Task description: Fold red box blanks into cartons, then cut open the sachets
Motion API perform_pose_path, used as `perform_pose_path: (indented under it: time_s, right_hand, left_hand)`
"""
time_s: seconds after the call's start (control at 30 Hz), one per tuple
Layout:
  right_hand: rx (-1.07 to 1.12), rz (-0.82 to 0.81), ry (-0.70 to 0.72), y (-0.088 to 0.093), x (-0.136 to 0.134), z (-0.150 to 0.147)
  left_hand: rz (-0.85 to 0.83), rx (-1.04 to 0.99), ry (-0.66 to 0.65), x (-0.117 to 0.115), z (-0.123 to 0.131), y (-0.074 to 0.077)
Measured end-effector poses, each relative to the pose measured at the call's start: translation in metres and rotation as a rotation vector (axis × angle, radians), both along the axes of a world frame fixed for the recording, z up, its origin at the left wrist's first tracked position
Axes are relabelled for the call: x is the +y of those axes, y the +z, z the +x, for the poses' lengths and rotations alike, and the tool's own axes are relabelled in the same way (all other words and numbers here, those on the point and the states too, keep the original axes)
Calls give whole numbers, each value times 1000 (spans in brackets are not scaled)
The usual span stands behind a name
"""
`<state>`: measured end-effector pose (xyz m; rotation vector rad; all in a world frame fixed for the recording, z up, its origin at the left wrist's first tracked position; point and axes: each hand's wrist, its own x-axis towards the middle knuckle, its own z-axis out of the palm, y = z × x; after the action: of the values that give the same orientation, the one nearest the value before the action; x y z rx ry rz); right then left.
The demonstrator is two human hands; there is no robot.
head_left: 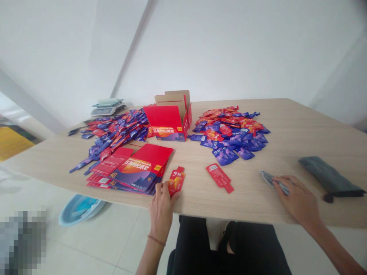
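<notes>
My left hand [162, 208] is at the table's front edge, its fingers closed on the lower end of a red pouch [177, 178]. That pouch has a printed front with orange fruit and a narrow spout end pointing away from me. Another red pouch [220, 177] lies alone on the table between my hands, barcode side up. Over to the right, my right hand [299, 198] has its fingers closed on a crumpled silvery-grey piece [268, 178], a cloth or a wrapper; I cannot tell which. Flattened printed boxes [137, 168] are stacked beside my left hand.
An open red carton [168, 122] stands at the back middle. Heaps of red and purple pouches lie left [114, 131] and right [229, 133] of it. A grey zip case [329, 175] rests at far right, a scale [104, 110] at back left. A blue basin [64, 217] sits on the floor.
</notes>
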<state>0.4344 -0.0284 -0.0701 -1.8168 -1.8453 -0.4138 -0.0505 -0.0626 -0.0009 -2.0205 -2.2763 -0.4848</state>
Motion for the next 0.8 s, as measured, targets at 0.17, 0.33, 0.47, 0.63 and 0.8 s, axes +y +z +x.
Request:
perform_pose_path:
  time_s: [0.17, 0.33, 0.47, 0.63, 0.8]
  right_hand:
    - [34, 10, 5, 1, 0, -3]
    - [46, 21, 12, 0, 2, -5]
    - [54, 30, 28, -1, 3, -5]
    - [82, 44, 6, 1, 3, -9]
    - [115, 14, 8, 4, 2, -12]
  left_hand:
    - [-20, 170, 0, 18, 1, 1]
    - [95, 247, -31, 22, 4, 13]
    - [219, 112, -300, 18, 31, 29]
    - [85, 108, -677, 32, 87, 41]
    - [-32, 316, -848, 89, 117, 44]
